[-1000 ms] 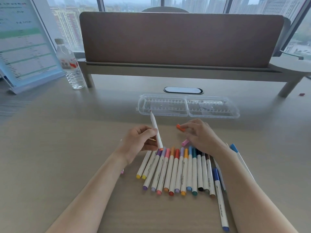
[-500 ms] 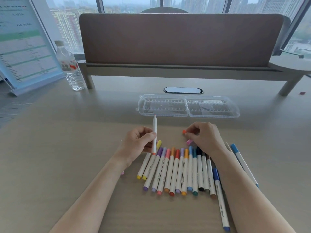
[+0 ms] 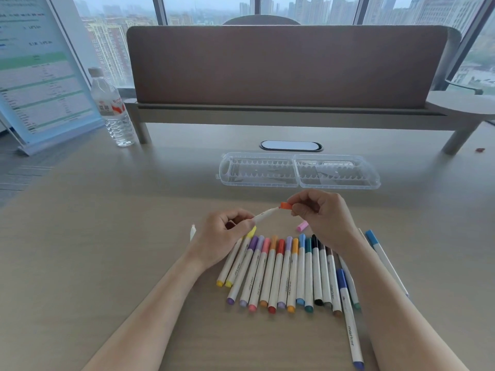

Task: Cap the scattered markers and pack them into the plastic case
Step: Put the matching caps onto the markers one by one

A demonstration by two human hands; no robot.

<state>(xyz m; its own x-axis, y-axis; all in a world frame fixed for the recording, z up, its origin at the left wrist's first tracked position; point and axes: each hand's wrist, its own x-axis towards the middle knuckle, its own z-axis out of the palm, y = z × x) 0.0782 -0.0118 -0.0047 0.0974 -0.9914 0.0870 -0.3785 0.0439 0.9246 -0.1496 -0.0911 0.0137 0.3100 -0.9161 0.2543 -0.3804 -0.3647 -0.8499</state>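
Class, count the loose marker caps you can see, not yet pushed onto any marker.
2: an orange cap pinched by the right hand, and a pink cap lying on the desk. Hands may hide more.

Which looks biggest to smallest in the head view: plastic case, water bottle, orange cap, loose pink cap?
1. plastic case
2. water bottle, though it stands farther away, so it looks smaller than it is
3-4. orange cap and pink cap: look alike, not ranked

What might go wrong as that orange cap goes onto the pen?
The orange cap only just meets the pen tip, so a crooked push could smear ink on the fingers. The loose pink cap lies close under the right hand and might get knocked away.
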